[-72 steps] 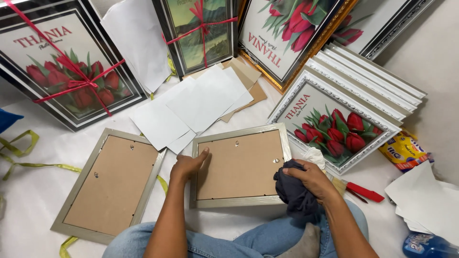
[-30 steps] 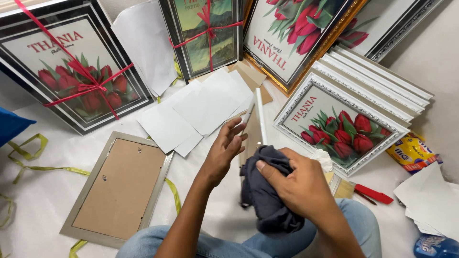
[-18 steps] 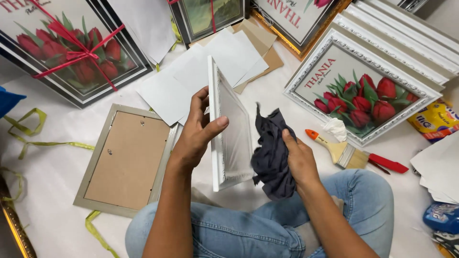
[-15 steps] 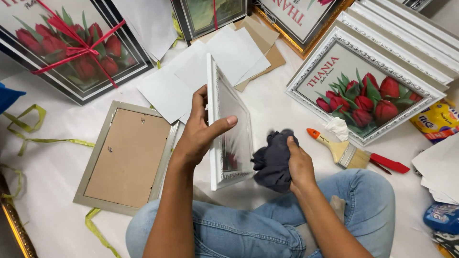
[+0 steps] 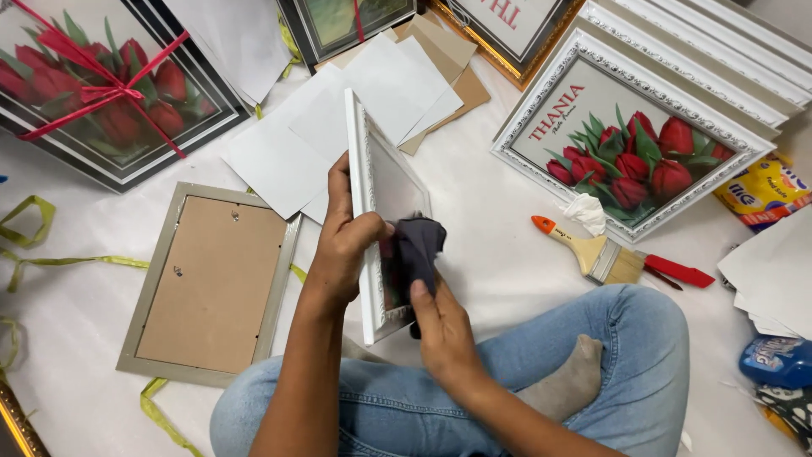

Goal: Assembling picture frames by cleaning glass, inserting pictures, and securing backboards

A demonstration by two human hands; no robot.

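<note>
Left hand (image 5: pixel 342 245) grips the white frame (image 5: pixel 365 195) on edge, fingers curled round its rim. Right hand (image 5: pixel 444 330) presses a dark cloth (image 5: pixel 419 245) to the glass, fingers together.

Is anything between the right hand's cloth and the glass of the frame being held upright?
Nothing visible. The left hand grips the white frame by its edge and stands it upright, while the right hand presses the dark cloth straight against the frame's front. The left thumb lies beside the cloth, not under it.

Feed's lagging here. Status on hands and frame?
Left hand grips white frame upright on edge. Right hand presses dark cloth to its glass. Paintbrush lies apart, nothing blocking.
</note>
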